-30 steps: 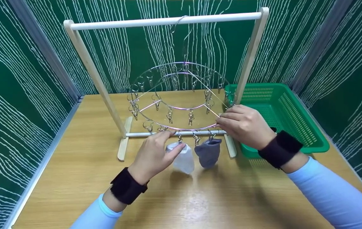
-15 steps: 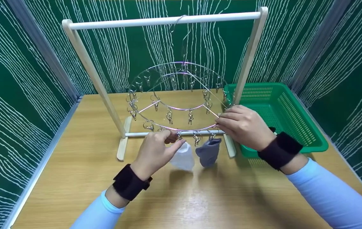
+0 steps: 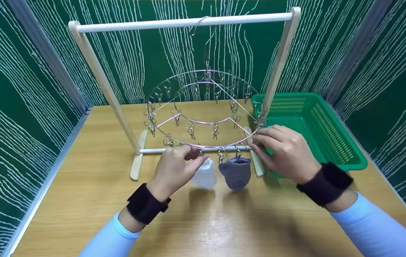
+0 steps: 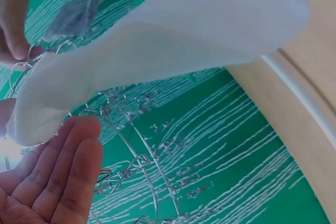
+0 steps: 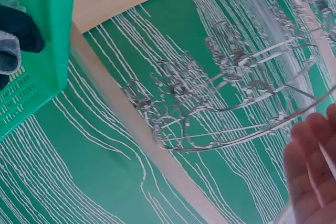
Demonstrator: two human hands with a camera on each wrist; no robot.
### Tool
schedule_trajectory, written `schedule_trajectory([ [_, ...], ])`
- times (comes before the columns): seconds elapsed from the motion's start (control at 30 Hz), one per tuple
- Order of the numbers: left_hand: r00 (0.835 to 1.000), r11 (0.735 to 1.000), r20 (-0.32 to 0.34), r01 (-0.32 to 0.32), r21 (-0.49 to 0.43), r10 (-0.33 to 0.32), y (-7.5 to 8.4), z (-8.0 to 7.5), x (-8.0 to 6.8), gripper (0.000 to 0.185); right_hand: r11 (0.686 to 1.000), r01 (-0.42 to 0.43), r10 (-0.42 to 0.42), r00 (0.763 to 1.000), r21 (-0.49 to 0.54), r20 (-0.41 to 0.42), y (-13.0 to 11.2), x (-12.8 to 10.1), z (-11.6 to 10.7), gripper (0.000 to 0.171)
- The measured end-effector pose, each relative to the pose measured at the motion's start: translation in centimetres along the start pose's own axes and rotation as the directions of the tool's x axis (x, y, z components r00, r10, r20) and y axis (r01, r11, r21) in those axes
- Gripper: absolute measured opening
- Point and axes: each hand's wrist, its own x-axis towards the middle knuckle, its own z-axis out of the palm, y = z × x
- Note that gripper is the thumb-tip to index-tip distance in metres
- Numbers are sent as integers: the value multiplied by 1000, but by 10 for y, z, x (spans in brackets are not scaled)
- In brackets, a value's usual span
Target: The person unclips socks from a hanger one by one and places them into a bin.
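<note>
A round metal clip hanger (image 3: 212, 145) hangs by its hook from a wooden rack. On its front edge, my left hand (image 3: 176, 167) pinches a metal clip (image 3: 200, 152) between thumb and index finger, its other fingers extended in the left wrist view. A white sock (image 3: 204, 175) hangs by its cuff at that clip; the left wrist view shows the sock (image 4: 157, 43) large and close. To its right hangs a grey sock (image 3: 237, 175), clipped at the cuff. My right hand (image 3: 288, 153) is at the hanger's right rim, fingers fairly straight and thumb apart, gripping nothing visible.
The wooden rack (image 3: 97, 67) stands on a wood-grain table (image 3: 92, 207). Behind its right post sits a green basket (image 3: 345, 142); dark and grey cloth items (image 5: 18, 35) show inside it in the right wrist view. Green walls with white lines surround the table.
My left index finger has curled in to pinch the clip. My right hand has let go of the hanger rim and shifted right; the hanger and grey sock have swung slightly.
</note>
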Motion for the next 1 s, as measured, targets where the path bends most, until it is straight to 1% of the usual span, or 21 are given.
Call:
schedule_trajectory([
  [0.07,1000,1000,0,-2,2,2,0,0,0,13,1000,-5,5,1000,21,-22,-6,-4,0,12],
  [0.13,1000,1000,-7,-8,11,9,-1,0,-1,13,999,14,-12,999,46,-30,-12,-9,3,10],
  [0.27,1000,1000,-19,-21,12,21,-2,0,-1,13,990,62,-62,998,125,-1,-25,-19,17,9],
  [0.33,1000,1000,-19,-21,10,21,-2,0,-1,13,983,59,-66,997,172,37,-32,-25,25,9],
  [0.4,1000,1000,-15,-17,3,17,-3,1,-1,13,976,37,-56,995,215,82,-38,-32,34,10],
  [0.47,1000,1000,-12,-11,-4,11,-3,1,-2,13,970,2,-36,990,241,138,-43,-37,41,10],
  [0.53,1000,1000,-13,-6,-9,6,-3,2,-2,12,964,-52,-3,978,260,209,-48,-40,48,10],
  [0.6,1000,1000,-18,-6,-12,6,-4,2,-2,12,950,-127,39,955,286,295,-51,-42,54,11],
  [0.63,1000,1000,-19,-6,-12,5,-4,2,-2,12,939,-172,65,938,297,339,-52,-41,57,11],
  [0.7,1000,1000,-21,-6,-9,6,-5,2,-2,12,911,-269,120,898,313,422,-53,-40,63,13],
  [0.77,1000,1000,-19,-5,-8,5,-4,1,-2,13,880,-353,168,857,318,487,-52,-38,68,16],
  [0.83,1000,1000,-17,0,-6,0,-3,1,-2,13,852,-420,212,823,314,527,-51,-36,73,21],
  [0.87,1000,1000,-15,2,-7,-2,-3,0,-2,13,839,-445,229,810,312,540,-50,-35,75,23],
  [0.93,1000,1000,-13,7,-8,-7,-2,0,-2,13,815,-487,259,791,314,554,-48,-34,79,29],
  [1.0,1000,1000,-12,8,-11,-8,-1,0,-2,12,792,-516,282,783,327,554,-47,-32,83,35],
])
